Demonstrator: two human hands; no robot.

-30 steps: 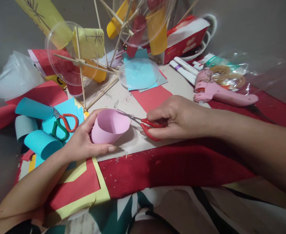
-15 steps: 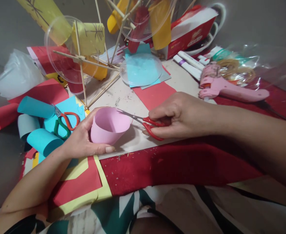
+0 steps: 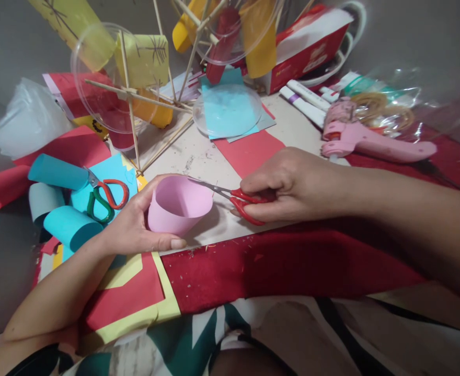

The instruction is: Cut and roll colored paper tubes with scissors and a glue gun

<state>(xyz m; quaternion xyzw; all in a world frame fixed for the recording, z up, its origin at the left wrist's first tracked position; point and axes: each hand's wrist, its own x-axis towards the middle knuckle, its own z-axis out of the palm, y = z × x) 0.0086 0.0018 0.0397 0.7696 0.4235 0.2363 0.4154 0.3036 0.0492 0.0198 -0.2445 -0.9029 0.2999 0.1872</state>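
Note:
My left hand point(image 3: 134, 227) is wrapped round a pink paper cone point(image 3: 177, 208), thumb under it and fingers behind, with its open mouth facing up and right. My right hand point(image 3: 288, 183) grips small red-handled scissors point(image 3: 233, 197); their thin blades reach left and touch the cone's upper rim. Both hands hover just above a beige board point(image 3: 198, 156) lying on a dark red cloth point(image 3: 277, 266).
A second pair of scissors point(image 3: 104, 196) lies left among teal paper rolls point(image 3: 59, 172). Stick frames carrying clear plastic discs point(image 3: 108, 89) and yellow paper stand behind. A pink glue gun point(image 3: 367, 141), white markers point(image 3: 304, 102), a red box point(image 3: 308, 49) and red and yellow sheets point(image 3: 131, 292) surround the hands.
The view has shifted slightly. The pink cone has turned a little in my left hand, and the scissor blades stay at its rim.

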